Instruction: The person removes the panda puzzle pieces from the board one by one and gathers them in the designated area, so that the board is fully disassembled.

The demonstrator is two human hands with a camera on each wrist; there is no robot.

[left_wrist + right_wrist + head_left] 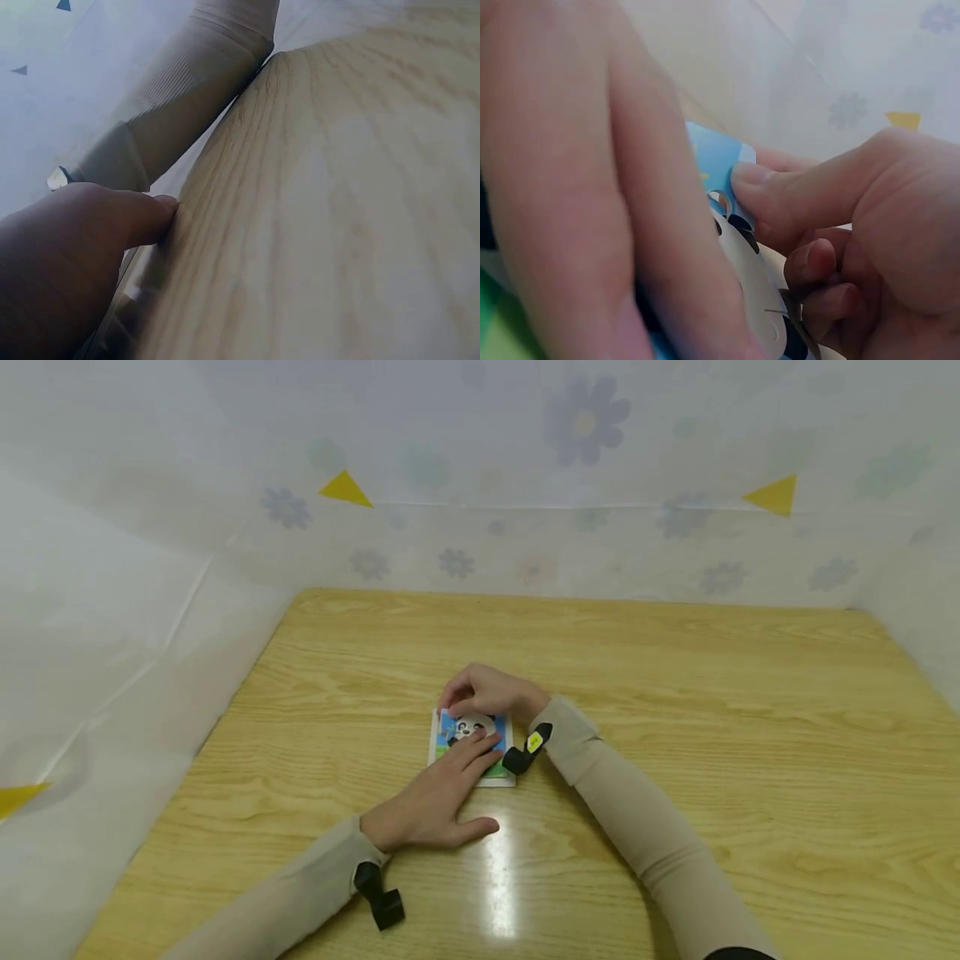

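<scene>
Fitting step: flat left hand [431, 806] presses the white-bordered panda picture puzzle board [472, 748] mid-counter; right hand [491, 692] fingers [769, 196] pinch a blue piece [721, 161] at its far edge. Judged next: seat that piece flush

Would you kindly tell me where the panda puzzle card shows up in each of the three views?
Head: panda puzzle card lies mid-table, under both hands.
Left wrist: not clearly in view; only a dim edge beneath the left hand.
Right wrist: card fills the lower centre, its blue corner pinched by the right hand.
Shared landmark: the wooden table.
</scene>
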